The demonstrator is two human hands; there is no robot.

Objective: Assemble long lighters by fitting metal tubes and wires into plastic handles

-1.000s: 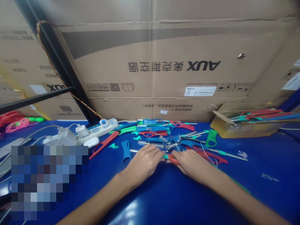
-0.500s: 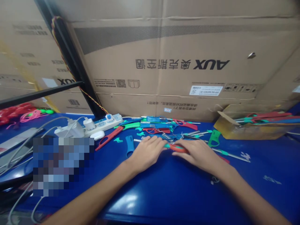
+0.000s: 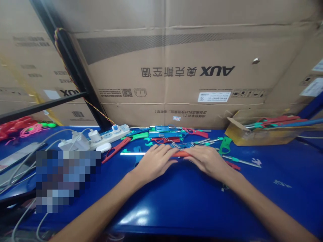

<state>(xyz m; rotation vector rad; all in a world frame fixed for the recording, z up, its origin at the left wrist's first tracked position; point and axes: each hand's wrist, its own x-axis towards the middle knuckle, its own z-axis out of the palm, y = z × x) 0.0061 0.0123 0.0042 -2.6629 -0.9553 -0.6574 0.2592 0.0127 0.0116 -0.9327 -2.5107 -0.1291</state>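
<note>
Between my two hands is a long-nosed lighter with an orange-red handle (image 3: 182, 154). My left hand (image 3: 156, 162) is closed around its front part, and the metal tube (image 3: 132, 154) sticks out to the left past my knuckles. My right hand (image 3: 208, 159) grips the handle's other end, with its fingertips hidden. Partly behind my left hand lies a blue handle shell (image 3: 137, 152). Beyond my hands are several lighter parts, among them a red handle (image 3: 195, 132), a green handle shell (image 3: 225, 145) and a metal tube with a green piece (image 3: 241, 161).
A cardboard box (image 3: 262, 137) holding red and blue lighters stands at the right back. On the left are a white power strip (image 3: 111, 136) with chargers, a white earphone case (image 3: 103, 147), a red handle (image 3: 116, 150) and cables. A large carton (image 3: 121, 74) rises behind the blue table (image 3: 176, 208).
The lighter's metal tube now reaches further left past my left hand. Green at the front of the handle no longer shows between my hands, which are slightly closer together. The view has shifted slightly.
</note>
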